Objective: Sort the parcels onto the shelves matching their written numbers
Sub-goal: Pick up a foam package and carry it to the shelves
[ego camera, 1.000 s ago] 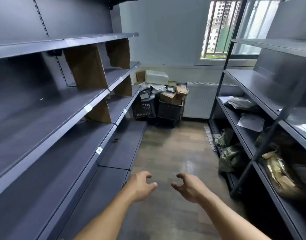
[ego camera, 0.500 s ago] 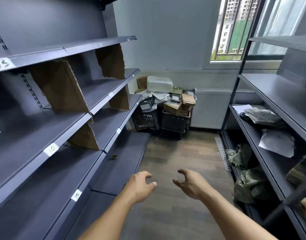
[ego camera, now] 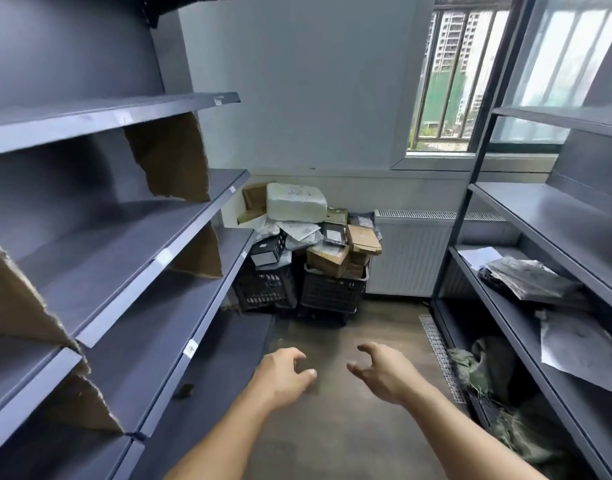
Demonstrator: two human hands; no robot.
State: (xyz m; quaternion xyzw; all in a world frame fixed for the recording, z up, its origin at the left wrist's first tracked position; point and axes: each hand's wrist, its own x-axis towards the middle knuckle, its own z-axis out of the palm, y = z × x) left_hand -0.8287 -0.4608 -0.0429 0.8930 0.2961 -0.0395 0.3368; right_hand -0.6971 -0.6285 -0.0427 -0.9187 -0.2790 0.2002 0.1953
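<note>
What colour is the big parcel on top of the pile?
The big parcel is white, seen best in the head view.

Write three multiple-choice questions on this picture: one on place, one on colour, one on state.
1. Where lies the heap of cardboard and plastic-bag parcels? A) left shelves B) on black plastic crates by the far wall C) window sill
2. The big padded parcel topping it is: A) red B) black C) white
3. The left hand and right hand hold: A) nothing B) one parcel each C) a crate
Answers: B, the heap rests on the crates; C, it is plainly white; A, both hands are empty, fingers loosely curled.
</note>
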